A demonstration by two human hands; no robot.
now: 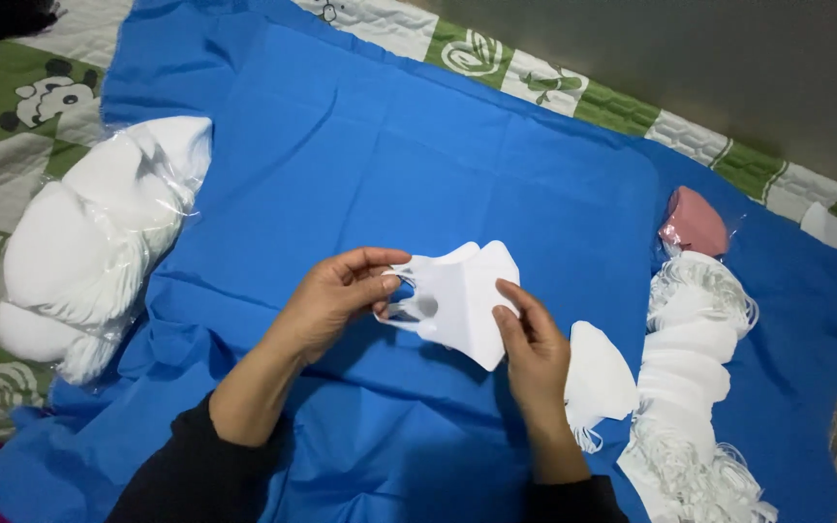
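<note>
Head view, looking down at both hands over a blue cloth (389,165) spread across a quilted green-and-white blanket (12,145). Left hand (331,300) holds a white face mask (462,300) by its ear-loop end: thumb and forefinger are pinched together on the loop strap, the other fingers curled loosely beneath. Right hand (535,349) grips the opposite lower edge of the same mask, thumb laid on the front face and fingers closed behind it. The mask is folded flat, raised just above the cloth near the middle of the frame, its pointed fold directed downward and the cut-out ear loops turned toward the left hand. Both forearms wear dark sleeves (196,475).

Just beside the right hand, on the cloth, lies a single white mask (598,378), flat, with its loops trailing toward the lower edge. Farther right, a long row of stacked white masks (695,387) runs from the upper right down to the bottom edge, loops bunched along its sides. At the top end of that row sits a small pink bundle in clear wrap (695,223). Well apart on the left, a clear plastic bag of white masks (99,242) rests partly on the blanket, partly on the cloth's edge.
</note>
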